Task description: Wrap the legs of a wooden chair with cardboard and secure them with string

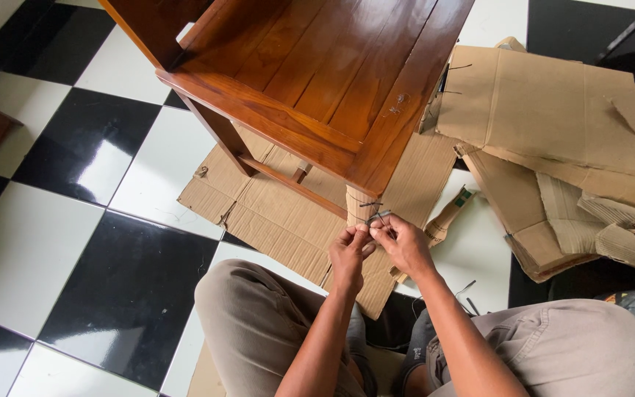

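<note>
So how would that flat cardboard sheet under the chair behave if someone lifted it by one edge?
The cardboard sheet looks thin and creased, so probably light and floppy. The wooden chair stands on it, so it likely wouldn't slide free.

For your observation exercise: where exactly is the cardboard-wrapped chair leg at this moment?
In the head view it stands just right of centre, the cardboard-wrapped chair leg under the wooden chair's front corner, directly above both hands, left hand and right hand.

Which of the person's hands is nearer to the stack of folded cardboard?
Right. The right hand is on the side toward the cardboard stack; the left hand is beside it, farther away.
</note>
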